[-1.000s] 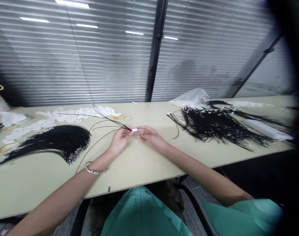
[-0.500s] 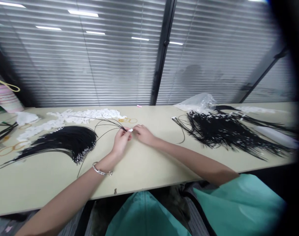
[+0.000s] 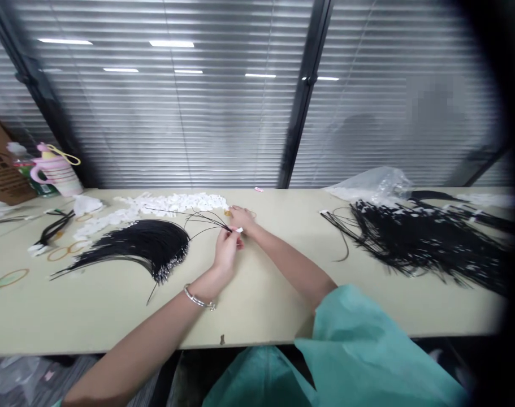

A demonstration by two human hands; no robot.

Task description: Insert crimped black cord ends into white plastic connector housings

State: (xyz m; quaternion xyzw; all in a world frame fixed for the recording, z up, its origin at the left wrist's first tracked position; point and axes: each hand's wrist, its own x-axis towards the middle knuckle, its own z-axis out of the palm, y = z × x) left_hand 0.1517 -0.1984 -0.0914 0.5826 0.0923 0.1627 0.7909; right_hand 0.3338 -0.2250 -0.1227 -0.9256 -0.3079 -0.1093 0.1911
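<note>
White connector (image 3: 239, 230): just past the left hand (image 3: 226, 249), above the table (image 3: 274, 294)
Black wires (image 3: 217, 221): grasped in that hand's grip, trailing left
Right hand (image 3: 242, 220): near white pieces (image 3: 176, 202); cannot tell whether it grasps anything
Reach: apparently for a part, likely calling for a fine pinch

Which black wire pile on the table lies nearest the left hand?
The curved pile with silvery ends, just left of the left hand; the tangled pile is far to the right, the small bundle farther left.
</note>
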